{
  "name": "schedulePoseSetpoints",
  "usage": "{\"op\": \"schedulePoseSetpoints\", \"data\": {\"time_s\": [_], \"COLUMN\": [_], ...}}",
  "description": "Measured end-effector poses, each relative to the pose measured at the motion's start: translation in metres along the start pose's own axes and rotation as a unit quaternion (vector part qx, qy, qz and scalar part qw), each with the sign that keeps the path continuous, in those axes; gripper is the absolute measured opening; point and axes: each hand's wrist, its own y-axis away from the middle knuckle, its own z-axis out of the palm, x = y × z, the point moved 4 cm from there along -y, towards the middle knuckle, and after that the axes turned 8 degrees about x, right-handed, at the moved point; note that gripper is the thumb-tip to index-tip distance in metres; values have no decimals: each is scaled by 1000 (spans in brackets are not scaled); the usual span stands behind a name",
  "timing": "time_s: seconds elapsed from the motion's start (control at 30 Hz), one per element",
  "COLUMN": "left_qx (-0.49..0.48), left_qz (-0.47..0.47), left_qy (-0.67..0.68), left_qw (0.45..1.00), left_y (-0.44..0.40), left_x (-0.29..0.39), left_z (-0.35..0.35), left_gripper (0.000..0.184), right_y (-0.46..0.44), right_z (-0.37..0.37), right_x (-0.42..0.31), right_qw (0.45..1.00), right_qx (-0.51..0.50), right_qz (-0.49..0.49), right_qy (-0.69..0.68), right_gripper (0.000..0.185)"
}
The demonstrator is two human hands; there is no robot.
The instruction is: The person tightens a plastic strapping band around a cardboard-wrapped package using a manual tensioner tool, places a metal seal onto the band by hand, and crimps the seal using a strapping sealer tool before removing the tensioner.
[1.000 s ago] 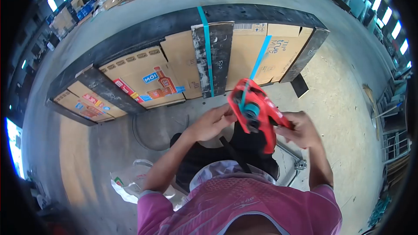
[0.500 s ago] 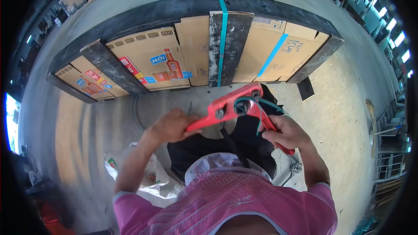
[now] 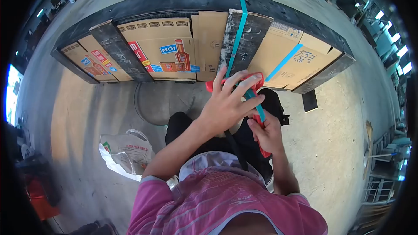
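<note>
A red hand strapping tool (image 3: 264,151) is held above my knees, close to the black-framed panel (image 3: 248,39). My right hand (image 3: 270,132) is wrapped around its lower handle. Over the tool's head lies my left hand (image 3: 224,106), its fingers spread and reaching toward the panel; it covers most of the head and the other handle. A loose length of teal strap (image 3: 260,111) passes beneath my left fingers, beside the tool. More teal strap (image 3: 242,17) runs tight over the panel's top edge and down its dark upright.
Printed cardboard (image 3: 161,48) fills the panel's sections. A white plastic bag (image 3: 126,150) stands on the concrete floor to my left. A loop of strap (image 3: 138,109) lies on the floor before my knees. Racks and metal items (image 3: 383,187) line the far right.
My left hand has let go of the tool's left handle and moved right onto its head, fingers spreading. The tool has turned more upright, still in my right hand. The view has shifted slightly.
</note>
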Motion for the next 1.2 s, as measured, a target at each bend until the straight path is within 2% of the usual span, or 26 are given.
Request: {"op": "schedulePoseSetpoints", "data": {"time_s": [0.03,0.07,0.13,0.23,0.27,0.3,0.33,0.37,0.4,0.43,0.5,0.57,0.6,0.63,0.67,0.73,0.8,0.87,0.9,0.97,1.0,1.03,1.07,1.1,1.13,1.2], "left_qx": [17,18,6,32,118,211,211,242,262,257,147,6,21,-16,-66,-47,109,240,243,257,221,146,18,-140,-177,-253], "left_qz": [-18,-22,68,-18,-158,-248,-249,-390,-519,-520,-562,-561,-447,-437,-509,-537,-567,-622,-621,-609,-621,-524,-530,-411,-319,-132], "left_qy": [35,33,18,105,101,117,115,186,252,253,125,114,125,224,267,389,465,547,546,698,449,124,385,392,488,521], "left_qw": [999,999,997,994,975,938,938,869,773,775,804,820,886,871,816,747,672,506,507,275,603,829,756,811,793,805], "left_y": [1,4,14,24,41,54,62,81,102,112,132,121,111,101,87,75,79,69,84,124,124,118,126,112,115,113], "left_x": [-3,-8,-16,-43,-65,-84,-84,-86,-85,-83,-72,-35,-12,8,25,23,-8,-44,-63,-91,-90,-72,-52,-23,1,58], "left_z": [-1,1,2,-19,-28,-34,-28,-20,-12,-12,-12,-33,-32,-29,-33,-31,-34,-43,-40,-16,-32,-55,-66,-62,-50,-38], "left_gripper": [29,29,21,17,10,9,9,15,23,23,33,34,35,34,34,35,37,38,38,40,37,34,35,27,23,21], "right_y": [2,2,4,5,5,6,6,6,6,5,2,-9,-12,-19,-19,-25,-17,-11,-7,-1,1,0,-5,-13,-21,-41], "right_z": [-1,-1,1,1,-3,-9,-12,-12,-12,-10,-8,-8,-8,-5,-3,0,3,5,6,9,13,12,7,2,-1,-4], "right_x": [7,8,10,14,16,20,23,18,16,12,0,4,9,12,16,19,27,37,35,20,17,18,23,31,37,38], "right_qw": [1000,1000,999,999,999,996,990,983,982,989,996,999,999,998,998,997,998,987,974,976,978,978,974,972,968,977], "right_qx": [-6,-10,-20,-13,-18,-21,-24,-38,-35,-49,-45,1,44,66,67,73,64,-17,-39,-52,-58,-37,-19,21,62,148], "right_qz": [4,4,-6,37,38,66,95,119,124,84,32,18,12,12,11,3,21,81,118,107,98,106,114,111,112,59], "right_qy": [6,7,44,7,8,-46,-101,-134,-137,-111,-70,-38,-4,-17,-17,35,14,-135,-187,-180,-174,-177,-196,-207,-218,-144], "right_gripper": [10,10,9,11,11,12,14,15,15,15,13,12,11,9,9,7,8,11,13,13,12,13,11,9,7,6]}}
